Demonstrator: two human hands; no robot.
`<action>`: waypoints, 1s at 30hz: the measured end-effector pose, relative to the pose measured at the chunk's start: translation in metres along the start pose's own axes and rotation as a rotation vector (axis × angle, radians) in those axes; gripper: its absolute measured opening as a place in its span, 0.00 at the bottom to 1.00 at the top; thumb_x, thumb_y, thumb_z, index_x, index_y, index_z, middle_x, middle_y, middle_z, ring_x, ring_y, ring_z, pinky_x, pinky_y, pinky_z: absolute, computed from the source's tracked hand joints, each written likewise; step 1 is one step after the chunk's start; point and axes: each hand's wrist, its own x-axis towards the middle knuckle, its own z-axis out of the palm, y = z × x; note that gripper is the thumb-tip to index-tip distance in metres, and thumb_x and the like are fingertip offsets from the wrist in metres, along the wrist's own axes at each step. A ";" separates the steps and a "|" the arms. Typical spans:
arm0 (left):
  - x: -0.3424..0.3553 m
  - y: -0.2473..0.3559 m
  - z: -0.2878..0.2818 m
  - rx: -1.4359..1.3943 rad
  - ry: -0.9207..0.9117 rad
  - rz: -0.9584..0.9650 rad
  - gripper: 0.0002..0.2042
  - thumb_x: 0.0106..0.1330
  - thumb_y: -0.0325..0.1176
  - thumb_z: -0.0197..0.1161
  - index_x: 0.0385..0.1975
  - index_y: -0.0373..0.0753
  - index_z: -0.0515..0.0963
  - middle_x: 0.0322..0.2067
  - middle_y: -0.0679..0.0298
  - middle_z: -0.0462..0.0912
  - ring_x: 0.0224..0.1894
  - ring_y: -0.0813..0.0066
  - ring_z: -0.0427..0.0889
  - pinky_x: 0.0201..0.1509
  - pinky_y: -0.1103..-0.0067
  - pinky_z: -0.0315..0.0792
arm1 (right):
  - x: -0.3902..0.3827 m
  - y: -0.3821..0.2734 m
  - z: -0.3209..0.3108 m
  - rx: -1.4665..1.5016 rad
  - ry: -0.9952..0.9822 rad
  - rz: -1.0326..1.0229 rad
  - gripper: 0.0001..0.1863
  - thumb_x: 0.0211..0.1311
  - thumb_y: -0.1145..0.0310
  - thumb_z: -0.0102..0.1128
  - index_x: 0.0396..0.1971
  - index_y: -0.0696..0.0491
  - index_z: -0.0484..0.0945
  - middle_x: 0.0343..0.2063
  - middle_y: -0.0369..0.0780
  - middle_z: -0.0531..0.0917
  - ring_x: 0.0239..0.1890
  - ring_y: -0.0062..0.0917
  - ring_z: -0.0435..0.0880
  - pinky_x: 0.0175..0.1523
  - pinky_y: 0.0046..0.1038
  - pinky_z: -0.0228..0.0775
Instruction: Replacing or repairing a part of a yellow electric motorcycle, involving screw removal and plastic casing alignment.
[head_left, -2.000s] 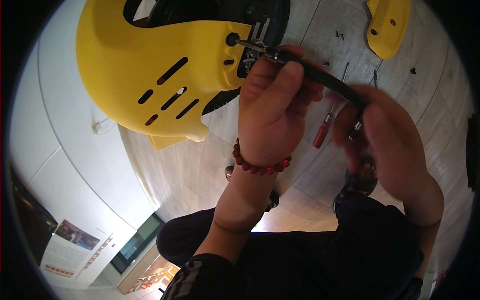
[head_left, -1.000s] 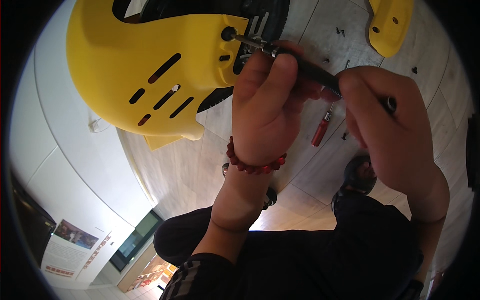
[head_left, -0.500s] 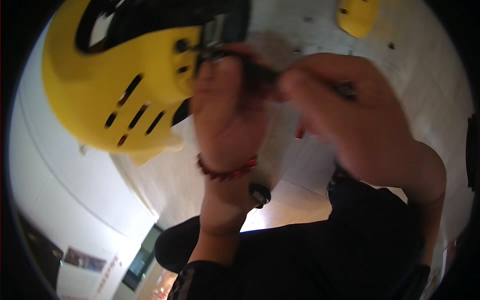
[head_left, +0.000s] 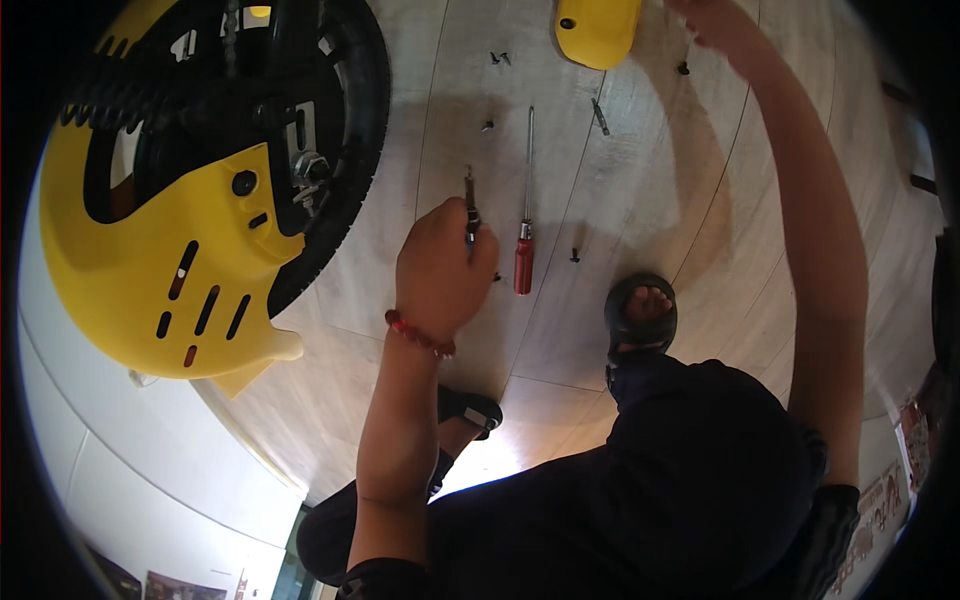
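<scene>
My left hand [head_left: 440,270], with a red bead bracelet at the wrist, is closed around a slim black driver tool [head_left: 469,212] whose tip points away from me, low over the floor. It is beside a red-handled screwdriver [head_left: 523,252] lying on the floor. My right hand [head_left: 718,22] is stretched far out at the top edge, near a small yellow plastic part [head_left: 597,30] and a dark screw [head_left: 683,68]; its fingers are cut off by the rim. At the left, a yellow plastic cover [head_left: 150,285] with slots sits over a black wheel [head_left: 352,120].
Small screws [head_left: 497,58] and a short metal bit [head_left: 599,115] lie scattered on the pale wood-look floor [head_left: 640,190]. My sandalled feet [head_left: 640,315] rest below the screwdriver. A white wall runs along the lower left.
Both hands have come away from the yellow cover. My left hand brought the black tool down to the floor; my right hand let go of it and reached far forward.
</scene>
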 end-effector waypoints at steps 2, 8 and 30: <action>-0.002 -0.028 0.006 0.106 -0.142 -0.242 0.08 0.56 0.32 0.53 0.28 0.32 0.71 0.27 0.49 0.79 0.30 0.50 0.78 0.35 0.63 0.72 | 0.012 -0.044 0.013 -0.010 0.161 -0.020 0.31 0.56 0.52 0.57 0.47 0.65 0.68 0.39 0.46 0.79 0.37 0.35 0.81 0.37 0.34 0.75; -0.012 -0.083 0.046 0.439 -0.317 -0.368 0.11 0.59 0.35 0.51 0.32 0.33 0.73 0.29 0.49 0.80 0.36 0.51 0.80 0.41 0.63 0.75 | 0.061 -0.103 0.028 -0.154 0.235 0.336 0.44 0.52 0.50 0.61 0.59 0.65 0.53 0.50 0.51 0.73 0.50 0.39 0.76 0.42 0.38 0.75; -0.015 -0.099 0.045 0.489 -0.417 -0.390 0.15 0.56 0.43 0.62 0.35 0.38 0.74 0.34 0.56 0.79 0.40 0.57 0.79 0.42 0.66 0.75 | 0.033 0.030 0.038 -0.358 0.425 0.012 0.20 0.53 0.64 0.55 0.42 0.62 0.76 0.37 0.54 0.80 0.40 0.40 0.80 0.45 0.31 0.73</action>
